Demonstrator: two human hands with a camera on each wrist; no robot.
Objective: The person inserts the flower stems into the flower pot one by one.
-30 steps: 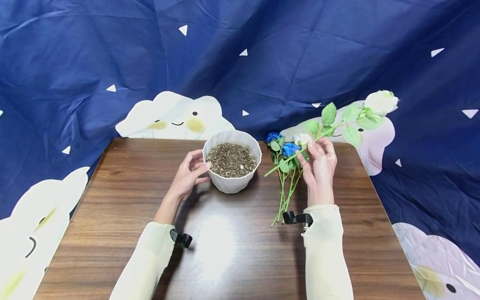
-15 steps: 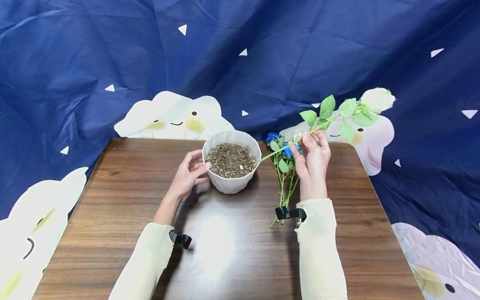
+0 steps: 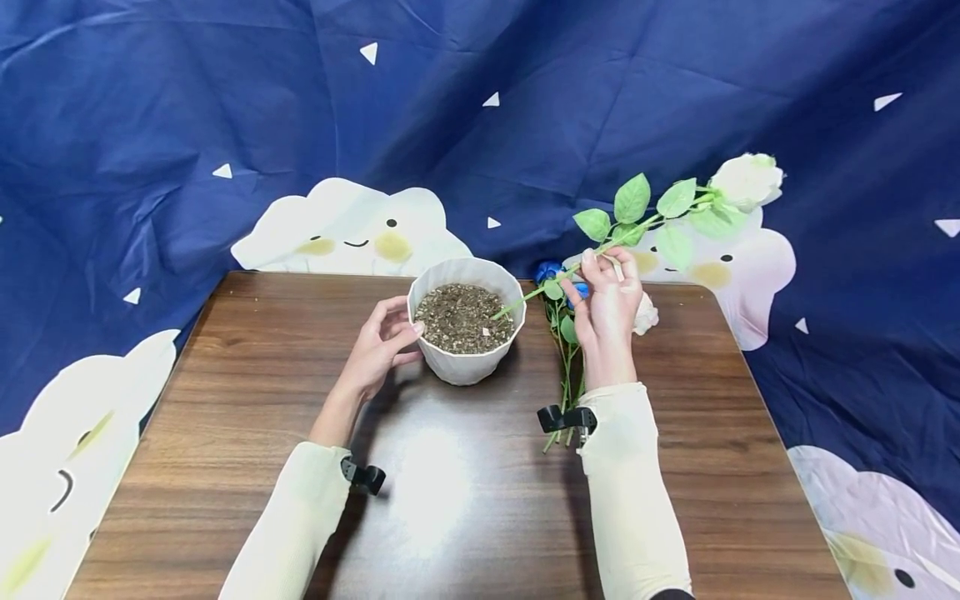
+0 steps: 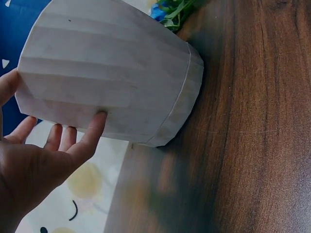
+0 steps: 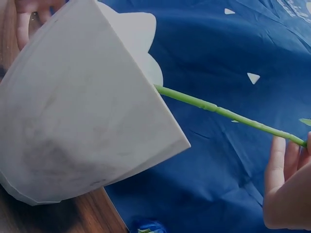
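Observation:
A white faceted flowerpot point(image 3: 461, 368) stands upright on the table, filled with dark soil point(image 3: 459, 312). My left hand point(image 3: 377, 346) holds the pot's left side, thumb near the rim and fingers spread along the wall point(image 4: 97, 82). Between thumb and fingers, my right hand point(image 3: 613, 312) pinches the green stem point(image 5: 218, 110) of a white rose point(image 3: 746, 181). The rose slants, bloom up to the right, and its stem's lower end reaches over the pot's right rim to the soil. Whether the tip touches the soil I cannot tell.
Blue roses point(image 3: 549, 271) lie right of the pot, partly behind my right hand, their stems point(image 3: 564, 375) pointing toward me. Another white bloom point(image 3: 646, 315) shows beside my right wrist. A dark blue cloth point(image 3: 480, 142) with cloud figures hangs behind the wooden table point(image 3: 247, 375).
My right hand has moved left and slightly up with the white rose, bringing the stem's end from beside the pot to over the soil. My left hand has stayed at the pot.

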